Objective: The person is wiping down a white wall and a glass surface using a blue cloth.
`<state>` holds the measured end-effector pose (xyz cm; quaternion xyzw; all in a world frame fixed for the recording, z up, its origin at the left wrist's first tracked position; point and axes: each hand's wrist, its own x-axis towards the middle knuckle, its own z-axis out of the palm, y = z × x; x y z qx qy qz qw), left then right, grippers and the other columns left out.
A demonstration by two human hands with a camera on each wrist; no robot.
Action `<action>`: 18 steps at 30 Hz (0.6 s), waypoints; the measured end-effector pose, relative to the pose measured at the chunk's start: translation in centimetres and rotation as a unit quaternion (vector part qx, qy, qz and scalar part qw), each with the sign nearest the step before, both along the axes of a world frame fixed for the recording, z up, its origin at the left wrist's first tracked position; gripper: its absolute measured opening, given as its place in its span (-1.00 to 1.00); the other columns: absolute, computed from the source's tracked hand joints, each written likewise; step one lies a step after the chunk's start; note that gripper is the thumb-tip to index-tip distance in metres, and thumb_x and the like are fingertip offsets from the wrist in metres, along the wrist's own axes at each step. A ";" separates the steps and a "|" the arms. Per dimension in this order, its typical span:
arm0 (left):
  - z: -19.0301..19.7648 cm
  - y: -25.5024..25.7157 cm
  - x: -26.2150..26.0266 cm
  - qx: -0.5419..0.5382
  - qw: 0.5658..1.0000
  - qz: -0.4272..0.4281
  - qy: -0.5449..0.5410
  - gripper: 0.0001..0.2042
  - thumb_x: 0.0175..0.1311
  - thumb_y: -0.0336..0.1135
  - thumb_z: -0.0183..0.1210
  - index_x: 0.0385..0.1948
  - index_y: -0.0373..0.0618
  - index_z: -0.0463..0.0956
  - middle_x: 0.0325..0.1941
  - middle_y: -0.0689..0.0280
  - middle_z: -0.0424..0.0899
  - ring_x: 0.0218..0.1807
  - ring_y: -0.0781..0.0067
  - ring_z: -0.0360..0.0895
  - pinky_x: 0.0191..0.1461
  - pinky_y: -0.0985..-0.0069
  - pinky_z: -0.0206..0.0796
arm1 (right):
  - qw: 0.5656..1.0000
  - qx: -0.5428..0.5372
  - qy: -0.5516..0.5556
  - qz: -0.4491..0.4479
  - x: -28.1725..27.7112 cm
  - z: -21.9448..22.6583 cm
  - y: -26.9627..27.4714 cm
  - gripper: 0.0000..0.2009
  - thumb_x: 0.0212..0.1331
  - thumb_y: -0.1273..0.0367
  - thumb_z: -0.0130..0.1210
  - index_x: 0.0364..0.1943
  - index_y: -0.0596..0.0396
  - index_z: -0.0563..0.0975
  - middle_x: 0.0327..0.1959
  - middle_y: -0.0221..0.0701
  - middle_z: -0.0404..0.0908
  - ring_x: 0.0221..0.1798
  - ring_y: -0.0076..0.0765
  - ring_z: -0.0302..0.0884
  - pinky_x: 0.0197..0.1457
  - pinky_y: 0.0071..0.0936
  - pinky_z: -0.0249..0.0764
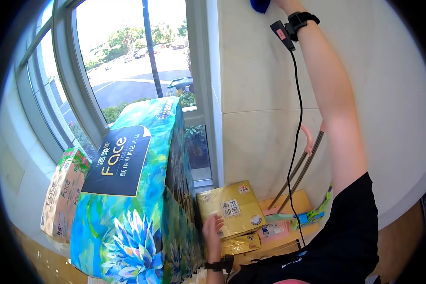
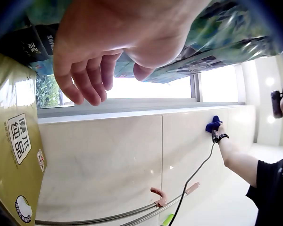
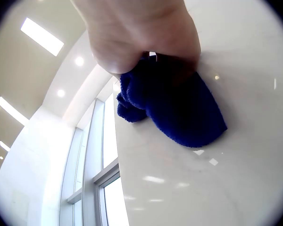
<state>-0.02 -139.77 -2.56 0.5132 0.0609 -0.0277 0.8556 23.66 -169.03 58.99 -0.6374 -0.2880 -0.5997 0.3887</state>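
High on the pale polished wall [image 3: 245, 179], my right hand [image 3: 141, 33] grips a bunched blue cloth [image 3: 179, 117] and holds it against the surface. Part of the grip is hidden behind the palm and cloth. My left hand [image 1: 213, 229] hangs low with loosely curled fingers and holds nothing. It is beside a gold carton [image 1: 244, 203] and the large blue-green tissue pack [image 1: 128, 203]. In the left wrist view the fingers [image 2: 92, 80] overlap the window and the pack above.
Two walking sticks [image 1: 308, 142] lean on the wall over a small wooden table [image 1: 300, 199]. A green and blue toy [image 1: 312, 215] lies there. A black cable [image 1: 299, 118] hangs from the right wrist. Pink tissue rolls [image 1: 61, 199] stand left, by the window [image 1: 132, 57].
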 end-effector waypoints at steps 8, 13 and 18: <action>-0.9 -3.0 0.9 -0.008 0.997 -0.077 -0.010 -0.72 0.38 -0.20 -0.05 -0.12 -0.24 0.45 -0.18 0.25 0.59 -0.16 0.47 0.55 -0.08 0.54 0.41 | 0.988 0.012 0.013 -0.155 -3.5 -14.8 1.8 -0.68 0.02 0.33 0.16 -0.11 0.09 0.48 -0.16 -0.15 0.58 -0.06 -0.15 0.53 0.02 -0.31 0.41; -0.6 -4.1 1.2 -0.008 0.994 -0.111 -0.005 -0.70 0.39 -0.18 -0.06 -0.12 -0.23 0.46 -0.18 0.25 0.60 -0.16 0.49 0.55 -0.08 0.56 0.39 | 0.982 -0.034 0.013 -0.185 -2.4 -26.2 2.5 -0.67 0.02 0.28 0.14 -0.12 0.09 0.47 -0.18 -0.21 0.50 -0.13 -0.06 0.49 -0.06 -0.27 0.41; -0.2 -3.7 0.8 0.012 0.994 -0.111 -0.011 -0.71 0.39 -0.19 -0.06 -0.12 -0.22 0.46 -0.18 0.26 0.60 -0.17 0.50 0.55 -0.09 0.57 0.38 | 0.975 -0.065 0.150 -0.152 -3.7 -37.4 7.8 -0.73 -0.02 0.32 0.18 -0.19 0.01 0.47 -0.22 -0.26 0.46 -0.16 -0.02 0.47 -0.16 -0.23 0.43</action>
